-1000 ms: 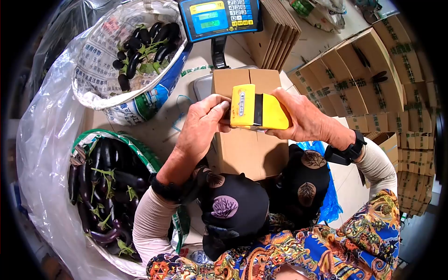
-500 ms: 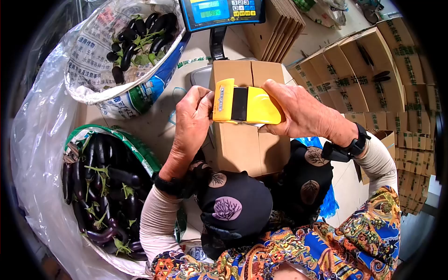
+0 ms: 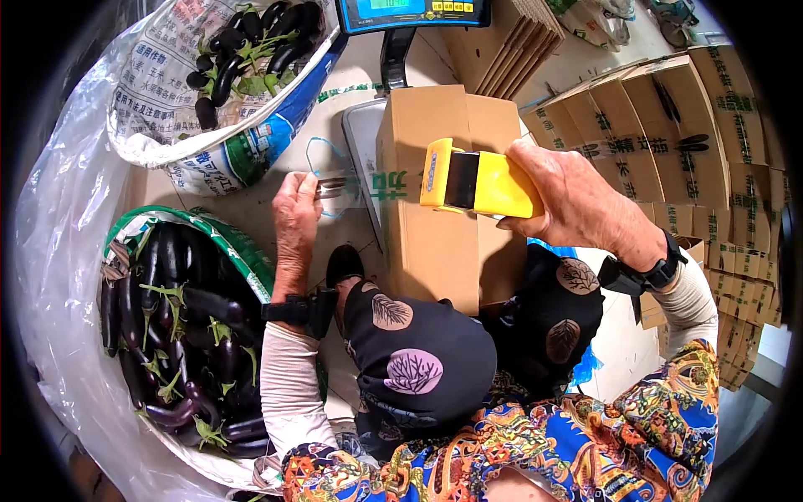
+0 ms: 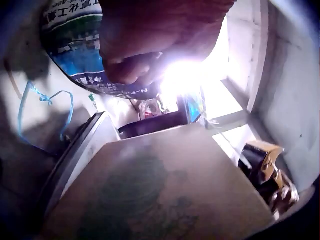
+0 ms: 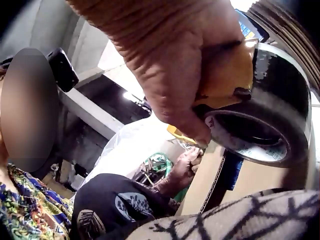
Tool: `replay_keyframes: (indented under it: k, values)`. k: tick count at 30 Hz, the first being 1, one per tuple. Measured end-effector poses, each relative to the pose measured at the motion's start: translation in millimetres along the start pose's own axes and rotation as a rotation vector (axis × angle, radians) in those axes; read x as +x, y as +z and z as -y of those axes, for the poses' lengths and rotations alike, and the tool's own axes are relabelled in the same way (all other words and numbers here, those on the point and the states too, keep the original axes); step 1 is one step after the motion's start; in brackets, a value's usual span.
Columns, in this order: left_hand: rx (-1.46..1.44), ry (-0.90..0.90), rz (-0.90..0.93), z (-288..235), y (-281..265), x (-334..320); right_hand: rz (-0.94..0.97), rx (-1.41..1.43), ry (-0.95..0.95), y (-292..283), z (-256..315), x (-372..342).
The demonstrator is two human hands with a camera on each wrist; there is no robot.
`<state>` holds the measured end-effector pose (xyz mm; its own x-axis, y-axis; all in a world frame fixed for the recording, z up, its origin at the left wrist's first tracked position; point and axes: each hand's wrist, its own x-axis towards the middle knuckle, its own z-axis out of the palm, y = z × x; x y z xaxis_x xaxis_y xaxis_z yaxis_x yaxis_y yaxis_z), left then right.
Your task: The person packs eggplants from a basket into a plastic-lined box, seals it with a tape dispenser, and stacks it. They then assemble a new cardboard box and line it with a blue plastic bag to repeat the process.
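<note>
My right hand [image 3: 577, 197] grips a yellow tape dispenser [image 3: 512, 188] above a closed brown carton [image 3: 431, 259]. The thick roll of tape [image 5: 282, 82] in the dispenser shows large in the right wrist view. Out to the left, my left hand [image 3: 294, 219] pinches the free end of a clear tape strip [image 3: 355, 191] with green and dark print. This strip stretches from the dispenser past the carton's left edge. In the left wrist view my left hand [image 4: 160, 37] is dark against glare, over the carton [image 4: 165, 175], which bears green print.
The carton stands on a scale platform [image 3: 361, 138] with a blue display [image 3: 414, 12] behind. Two sacks of eggplants [image 3: 188, 326] stand at the left. Folded cardboard [image 3: 514, 50] leans behind, and stacked printed cartons [image 3: 644, 142] fill the right side.
Both hands were close together at the dispenser. My left hand has moved left and down, drawing out a strip of tape, while my right hand with the dispenser has shifted slightly right.
</note>
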<state>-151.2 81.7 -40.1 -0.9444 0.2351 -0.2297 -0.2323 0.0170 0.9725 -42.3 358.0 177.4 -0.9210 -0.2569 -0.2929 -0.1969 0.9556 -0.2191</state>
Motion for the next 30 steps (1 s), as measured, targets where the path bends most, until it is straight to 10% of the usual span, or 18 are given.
replay_keyframes:
  k: [9, 12, 22, 26, 30]
  values:
    - [1.003, 0.486, 0.01, 53.4, 41.5, 2.1, 0.045, -0.041, 0.016, -2.6, 6.5, 4.3]
    - [0.793, 0.253, 0.05, 53.1, 64.0, -0.5, 0.054, -0.026, 0.01, -2.2, 7.0, 2.6]
    - [0.562, 0.343, 0.201, 83.2, 69.6, 7.4, -0.038, 0.026, -0.01, 1.5, 4.4, -2.4]
    - [0.416, 0.567, -0.02, -11.8, 87.0, 36.2, -0.026, 0.038, 0.029, 4.2, -1.0, -4.6]
    - [0.84, 0.992, 0.206, -81.7, 122.2, 57.5, -0.065, 0.053, 0.013, 5.4, -0.3, -11.2]
